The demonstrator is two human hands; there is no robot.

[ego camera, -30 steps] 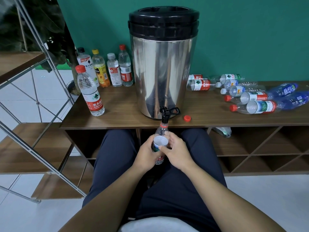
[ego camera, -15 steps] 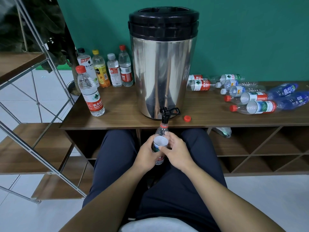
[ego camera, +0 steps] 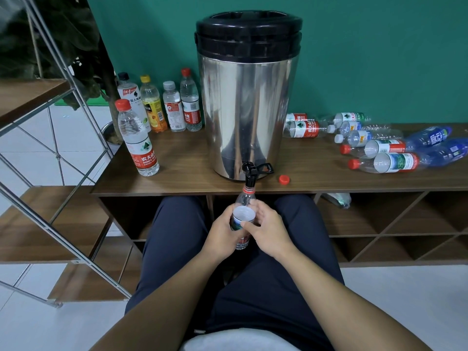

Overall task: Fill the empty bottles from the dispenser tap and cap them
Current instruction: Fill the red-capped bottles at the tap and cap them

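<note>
A steel dispenser [ego camera: 248, 107] with a black lid stands on the wooden table [ego camera: 182, 173]. Its black tap [ego camera: 250, 174] juts over the front edge. I hold a clear bottle [ego camera: 243, 212] upright with its open neck right under the tap spout. My left hand [ego camera: 222, 234] wraps the bottle's left side and my right hand [ego camera: 268, 229] grips its right side. A loose red cap [ego camera: 284, 179] lies on the table just right of the tap. Whether water is flowing I cannot tell.
One capped bottle [ego camera: 138, 141] stands at the table's front left, with several more capped bottles [ego camera: 164, 105] behind it. Several bottles [ego camera: 379, 148] lie on their sides at the right. A metal stair frame [ego camera: 50, 173] rises at the left. Open shelves [ego camera: 392, 224] sit under the table.
</note>
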